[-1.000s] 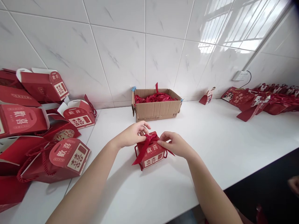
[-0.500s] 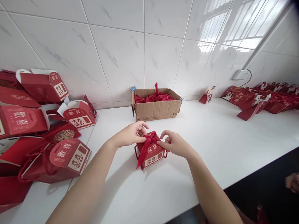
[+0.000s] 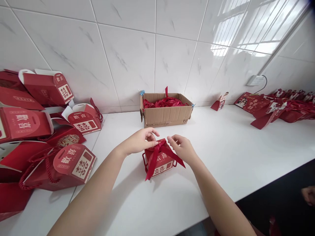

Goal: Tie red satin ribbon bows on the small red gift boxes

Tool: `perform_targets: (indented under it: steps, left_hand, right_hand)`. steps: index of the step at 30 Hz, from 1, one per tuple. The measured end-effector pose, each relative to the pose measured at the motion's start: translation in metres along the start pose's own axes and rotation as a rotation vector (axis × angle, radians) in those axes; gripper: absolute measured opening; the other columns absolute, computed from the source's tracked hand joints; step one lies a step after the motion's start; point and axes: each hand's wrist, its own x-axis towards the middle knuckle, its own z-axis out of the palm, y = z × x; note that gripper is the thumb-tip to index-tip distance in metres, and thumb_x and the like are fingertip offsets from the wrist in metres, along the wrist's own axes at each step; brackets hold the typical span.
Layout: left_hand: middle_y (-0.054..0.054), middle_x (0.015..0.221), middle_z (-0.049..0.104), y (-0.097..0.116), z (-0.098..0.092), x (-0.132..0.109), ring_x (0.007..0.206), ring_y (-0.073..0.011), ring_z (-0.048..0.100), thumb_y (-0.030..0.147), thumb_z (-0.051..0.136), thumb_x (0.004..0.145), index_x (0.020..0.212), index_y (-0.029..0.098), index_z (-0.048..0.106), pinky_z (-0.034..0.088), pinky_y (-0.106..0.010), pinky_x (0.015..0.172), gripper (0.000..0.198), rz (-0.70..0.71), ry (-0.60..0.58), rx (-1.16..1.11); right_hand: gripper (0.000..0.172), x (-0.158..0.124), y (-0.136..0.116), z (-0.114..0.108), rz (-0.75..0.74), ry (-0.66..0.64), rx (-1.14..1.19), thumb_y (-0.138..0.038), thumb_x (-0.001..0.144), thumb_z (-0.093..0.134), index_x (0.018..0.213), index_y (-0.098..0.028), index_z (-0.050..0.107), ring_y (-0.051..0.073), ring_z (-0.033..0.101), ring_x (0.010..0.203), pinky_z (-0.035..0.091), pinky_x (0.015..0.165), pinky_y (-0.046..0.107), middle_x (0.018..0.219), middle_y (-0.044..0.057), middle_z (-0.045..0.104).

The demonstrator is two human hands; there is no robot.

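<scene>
A small red gift box (image 3: pixel 160 163) with gold characters stands on the white counter (image 3: pixel 221 154) in front of me. A red ribbon (image 3: pixel 156 158) is tied across its top, with one tail hanging down the front and another trailing right. My left hand (image 3: pixel 139 141) pinches the ribbon at the box's top left. My right hand (image 3: pixel 182 148) pinches the ribbon at the top right, fingers curled.
A cardboard box (image 3: pixel 165 113) full of red ribbons sits behind, against the tiled wall. A heap of red gift boxes (image 3: pixel 49 131) lies at the left. More red boxes and flat cartons (image 3: pixel 275 106) line the far right. Another person's hand (image 3: pixel 308 194) shows at the right edge.
Both hands have kept working the ribbon on the box top; the right tail now trails out to the right, and the right hand has shifted slightly up and back.
</scene>
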Motion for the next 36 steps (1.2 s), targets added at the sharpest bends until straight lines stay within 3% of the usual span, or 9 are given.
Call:
perform_targets:
  steps: [5,10,14,19,24,28,36]
  left_hand:
    - [-0.002,0.085,0.065,0.001,0.004,-0.002,0.073,-0.0172,0.06,0.04,0.058,0.076,0.103,0.023,0.054,0.046,-0.028,0.062,0.032,0.033,0.024,0.08]
    - [-0.003,0.084,0.065,0.006,0.004,-0.006,0.073,-0.0184,0.062,0.04,0.056,0.077,0.103,0.022,0.056,0.047,-0.028,0.061,0.032,0.046,0.075,0.095]
    - [-0.004,0.084,0.064,0.004,0.001,-0.006,0.07,-0.0174,0.06,0.038,0.057,0.076,0.102,0.022,0.056,0.048,-0.029,0.061,0.031,0.05,0.072,0.094]
    - [-0.003,0.086,0.062,0.002,-0.004,-0.005,0.072,-0.0155,0.06,0.033,0.058,0.077,0.105,0.022,0.053,0.049,-0.029,0.064,0.031,0.05,-0.002,0.035]
    - [-0.004,0.093,0.062,0.001,-0.007,-0.006,0.084,-0.0176,0.061,0.029,0.059,0.077,0.111,0.023,0.05,0.05,-0.032,0.072,0.036,0.044,-0.074,-0.001]
    - [-0.003,0.089,0.062,-0.002,-0.007,-0.004,0.083,-0.0181,0.06,0.028,0.059,0.076,0.109,0.023,0.051,0.049,-0.031,0.069,0.035,0.054,-0.069,0.019]
    - [-0.001,0.083,0.061,-0.003,-0.003,-0.002,0.075,-0.0168,0.059,0.031,0.058,0.076,0.109,0.023,0.05,0.047,-0.029,0.063,0.034,0.071,-0.032,0.059]
  right_hand:
    - [0.036,-0.001,-0.005,0.013,-0.035,0.065,0.087,-0.055,0.076,0.058,0.07,-0.02,0.06,0.015,0.053,0.066,0.042,0.059,0.027,0.076,0.002,0.063]
    - [0.029,-0.005,-0.007,0.011,-0.009,-0.029,0.251,-0.048,0.077,0.06,0.074,-0.02,0.058,0.014,0.054,0.064,0.043,0.056,0.026,0.076,0.002,0.062]
    - [0.026,-0.006,-0.008,0.014,-0.024,-0.029,0.283,-0.046,0.079,0.057,0.076,-0.021,0.054,0.014,0.055,0.064,0.043,0.056,0.026,0.077,0.001,0.06]
    - [0.021,-0.008,-0.009,0.02,-0.148,0.014,0.257,-0.04,0.079,0.059,0.087,-0.021,0.051,0.016,0.059,0.08,0.044,0.069,0.028,0.088,0.003,0.064]
    - [0.017,-0.008,-0.008,0.017,-0.295,-0.048,0.241,-0.032,0.081,0.058,0.095,-0.023,0.055,0.017,0.06,0.088,0.044,0.08,0.032,0.096,0.003,0.067]
    - [0.013,-0.006,-0.004,0.014,-0.384,-0.105,0.163,-0.029,0.081,0.06,0.094,-0.024,0.06,0.018,0.059,0.089,0.045,0.082,0.035,0.097,0.003,0.067]
    - [0.013,0.0,0.005,0.008,-0.672,-0.077,-0.122,-0.024,0.082,0.061,0.091,-0.026,0.07,0.021,0.055,0.096,0.042,0.091,0.041,0.101,0.005,0.065]
